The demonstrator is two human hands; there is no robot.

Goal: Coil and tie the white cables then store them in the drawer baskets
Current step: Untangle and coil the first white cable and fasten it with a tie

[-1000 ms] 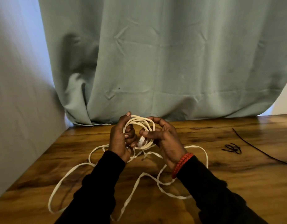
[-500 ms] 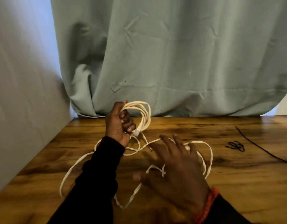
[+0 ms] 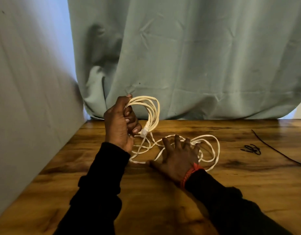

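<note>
Your left hand (image 3: 120, 123) gripped coiled cable (image 3: 150, 109) above table (image 3: 231, 175); your right hand (image 3: 178, 156) lay flat, fingers spread, on loose loops. Risk: loose loops could knot if pulled fast; coil could spring apart.

The scene is dim and warm, with cool bluish daylight leaking in around the curtain (image 3: 188, 56) at its upper left edge and lower right corner. That backlight leaves the curtain's folds in soft grey shadow. The wooden surface (image 3: 214, 192) carries a dull sheen along its far edge and a dark pooled shadow between the black sleeves (image 3: 102, 192), which lose all detail in the low light. The white cable (image 3: 153, 109) is the brightest thing, slightly blown out. Focus is soft overall; the right hand (image 3: 178, 158) looks a little smeared. Wide-angle bending bows the wall (image 3: 27, 99) and the surface's edges.
</note>
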